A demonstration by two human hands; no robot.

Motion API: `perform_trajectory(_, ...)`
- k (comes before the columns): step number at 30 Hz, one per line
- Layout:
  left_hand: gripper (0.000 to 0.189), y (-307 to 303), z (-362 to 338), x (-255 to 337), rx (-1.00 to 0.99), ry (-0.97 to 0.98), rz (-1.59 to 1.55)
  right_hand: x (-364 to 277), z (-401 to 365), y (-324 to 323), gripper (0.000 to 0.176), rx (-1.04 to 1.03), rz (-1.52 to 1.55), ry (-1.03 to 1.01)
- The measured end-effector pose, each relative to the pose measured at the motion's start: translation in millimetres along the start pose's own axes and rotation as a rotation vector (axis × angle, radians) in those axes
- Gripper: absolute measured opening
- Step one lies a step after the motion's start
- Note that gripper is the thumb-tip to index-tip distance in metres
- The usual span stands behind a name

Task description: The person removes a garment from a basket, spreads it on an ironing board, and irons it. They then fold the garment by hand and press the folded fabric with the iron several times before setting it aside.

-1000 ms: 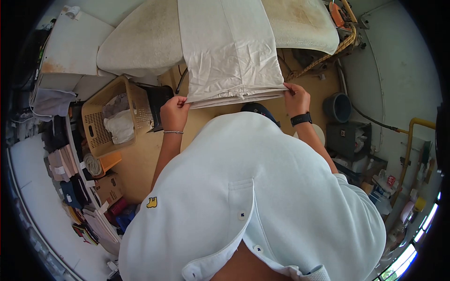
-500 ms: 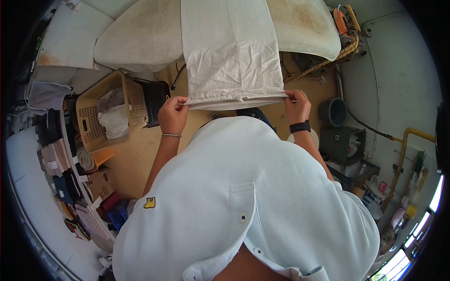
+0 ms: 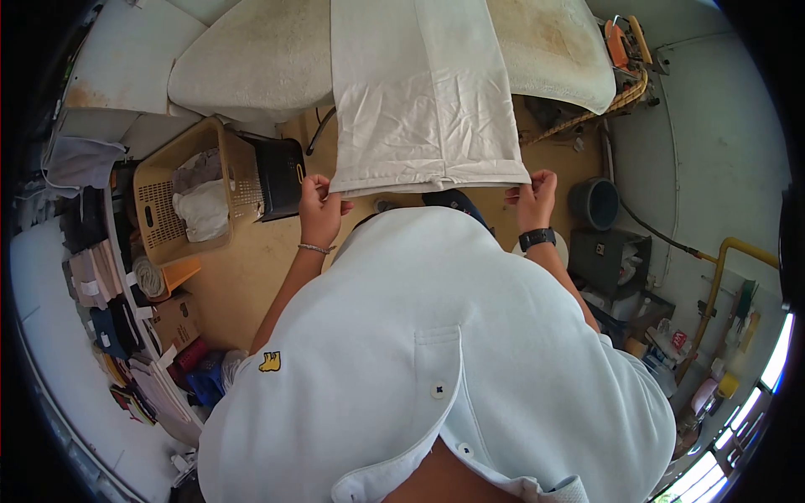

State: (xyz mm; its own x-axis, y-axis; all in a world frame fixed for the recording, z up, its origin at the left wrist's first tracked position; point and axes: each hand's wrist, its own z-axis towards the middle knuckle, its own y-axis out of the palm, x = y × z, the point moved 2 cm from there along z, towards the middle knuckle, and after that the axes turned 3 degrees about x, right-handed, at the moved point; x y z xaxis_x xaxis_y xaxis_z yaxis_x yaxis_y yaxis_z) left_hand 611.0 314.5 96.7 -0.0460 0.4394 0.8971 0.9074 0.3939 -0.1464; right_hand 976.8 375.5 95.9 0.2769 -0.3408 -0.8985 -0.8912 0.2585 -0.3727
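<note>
A long pale cloth (image 3: 428, 109) lies over the padded board and hangs off its near side toward me. Its near end is a hemmed band (image 3: 386, 178) with a small knot or tie at the middle, and creases run above it. At the band's left corner, my left hand (image 3: 323, 208) pinches the edge between thumb and fingers. My right hand (image 3: 534, 201), below which a dark watch sits on the wrist, grips the right corner. The band is stretched fairly straight between both hands.
The padded board (image 3: 251, 63) spans the top. On the left are a yellow basket (image 3: 151, 201) holding cloths, a black bin (image 3: 281, 180) and shelves of folded fabric (image 3: 92, 277). To the right stand a dark bucket (image 3: 594, 204), a dark box (image 3: 610, 260) and a yellow pipe (image 3: 713, 285).
Both hands and the band have shifted slightly to the right. The band looks flatter and wider at its right end, and the fingers of both hands have changed their hold at the corners.
</note>
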Motion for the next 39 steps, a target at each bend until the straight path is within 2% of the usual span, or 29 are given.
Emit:
perform_trajectory(1, 0.003, -1.5, -1.5, 0.0, 0.009, -0.005, 0.001, 3.8, -0.2, 0.2, 0.019, -0.011, 0.103, 0.049)
perform_trajectory(3, 0.015, -1.8, -4.3, 4.1, -0.11, 0.261, 0.11, 4.2, -2.0, 3.3, 0.018, -0.022, 0.262, 0.139)
perform_trajectory(7, 0.027, -0.4, -1.3, 2.1, -0.179, 0.266, 0.209, 2.8, 1.5, 6.9, 0.022, -0.019, 0.371, 0.225)
perform_trajectory(9, 0.037, 0.2, 0.6, -1.4, -0.17, 0.184, 0.021, -10.1, -5.1, 6.6, 0.028, -0.144, 0.465, 0.28)
perform_trajectory(10, 0.037, -1.0, -0.2, -1.8, -0.17, 0.183, 0.018, -9.1, -6.5, 3.7, 0.028, -0.144, 0.462, 0.279)
perform_trajectory(12, 0.045, -1.2, -8.5, 2.6, -0.195, 0.176, 0.071, -5.1, -6.3, -3.4, 0.039, -0.351, 0.255, 0.131)
perform_trajectory(13, 0.045, -1.8, -12.2, 6.8, -0.197, 0.177, 0.07, -1.7, -6.8, -6.0, 0.039, -0.348, 0.254, 0.13)
perform_trajectory(15, 0.049, -2.5, -20.4, 16.6, -0.151, -0.015, 0.097, 2.4, -8.0, -12.6, 0.046, -0.247, -0.323, -0.223)
perform_trajectory(16, 0.049, -4.2, -19.7, 15.3, -0.157, -0.016, 0.096, 7.7, -6.9, -14.0, 0.046, -0.243, -0.326, -0.22)
perform_trajectory(18, 0.049, -7.7, -17.1, 10.1, -0.242, 0.067, 0.149, 6.0, -8.7, -15.6, 0.049, -0.161, -0.424, -0.68)
perform_trajectory(19, 0.049, -7.2, -16.9, 5.9, -0.245, 0.069, 0.149, 8.5, -9.0, -16.5, 0.049, -0.157, -0.425, -0.68)
perform_trajectory(21, 0.035, -6.6, -15.9, -0.7, -0.257, 0.174, -0.095, 14.8, -8.7, -13.9, 0.054, -0.373, -0.059, -0.273)
perform_trajectory(25, 0.031, -13.4, -9.0, -9.0, -0.328, 0.204, -0.067, 22.8, -3.1, -11.9, 0.052, -0.47, 0.15, -0.184)
perform_trajectory(27, 0.03, -14.8, -8.1, -8.6, -0.361, 0.088, -0.03, 24.3, -2.6, -13.2, 0.039, -0.543, 0.271, -0.035)
perform_trajectory(28, 0.03, -15.0, -9.0, -6.7, -0.362, 0.088, -0.028, 23.3, -1.7, -14.4, 0.039, -0.542, 0.273, -0.034)
perform_trajectory(30, 0.029, -14.7, -12.2, 3.8, -0.326, 0.065, -0.117, 12.6, -1.3, -15.9, 0.034, -0.516, 0.354, 0.159)
perform_trajectory(31, 0.029, -14.3, -12.5, 5.3, -0.328, 0.069, -0.115, 4.4, -1.5, -19.6, 0.034, -0.514, 0.357, 0.156)
perform_trajectory(33, 0.028, -15.7, -8.3, 9.3, -0.258, -0.031, -0.239, -16.3, -3.8, -21.0, 0.023, -0.489, 0.642, 0.367)
perform_trajectory(34, 0.028, -13.6, -5.0, 13.4, -0.261, -0.026, -0.238, -18.1, -1.9, -16.6, 0.023, -0.488, 0.645, 0.362)
perform_trajectory(36, 0.029, -7.6, 1.5, 22.9, -0.105, -0.189, -0.014, -16.7, 5.5, -11.7, 0.023, -0.289, 0.48, 0.485)
perform_trajectory(39, 0.029, -5.5, 28.4, 47.6, -0.098, -0.155, -0.121, -39.5, 28.7, -5.8, 0.024, -0.393, 0.35, 0.498)
